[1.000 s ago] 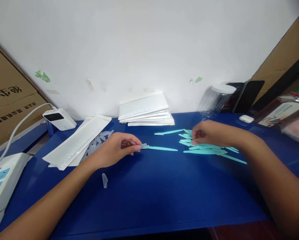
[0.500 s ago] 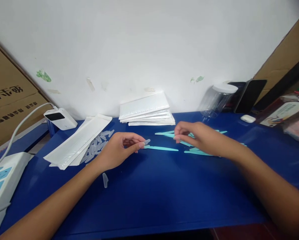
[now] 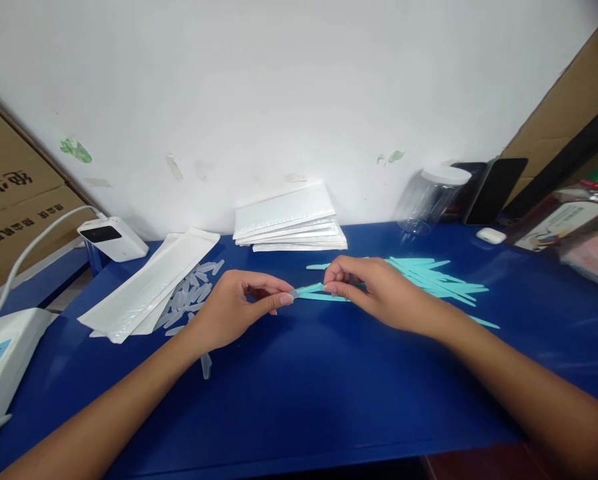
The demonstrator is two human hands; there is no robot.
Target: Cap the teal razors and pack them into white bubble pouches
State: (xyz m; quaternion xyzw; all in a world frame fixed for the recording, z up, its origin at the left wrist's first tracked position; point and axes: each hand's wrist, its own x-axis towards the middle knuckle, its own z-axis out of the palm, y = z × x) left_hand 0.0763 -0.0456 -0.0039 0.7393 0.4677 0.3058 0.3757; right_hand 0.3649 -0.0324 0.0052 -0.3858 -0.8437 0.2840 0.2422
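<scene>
My left hand point(image 3: 243, 301) pinches a small clear plastic cap point(image 3: 293, 294) between thumb and forefinger. My right hand point(image 3: 373, 290) pinches a thin turquoise stick point(image 3: 313, 289) whose tip meets the cap. A second turquoise stick point(image 3: 323, 298) lies flat on the blue table point(image 3: 329, 387) just under them. To the right of my right hand lies a pile of several turquoise sticks point(image 3: 439, 280). Left of my left hand lies a heap of several clear caps point(image 3: 191, 297), with one loose cap point(image 3: 207, 365) near my left forearm.
A stack of white pouches point(image 3: 291, 220) leans at the wall, and long white sleeves point(image 3: 149, 283) lie at left. A power bank point(image 3: 113, 238), a clear jar point(image 3: 431, 200), a phone point(image 3: 496, 190), an earbud case point(image 3: 491, 235) and cardboard boxes point(image 3: 13, 207) ring the table.
My right hand left the stick pile and carried a turquoise stick leftward to meet the cap in my left hand. My left hand stayed nearly in place.
</scene>
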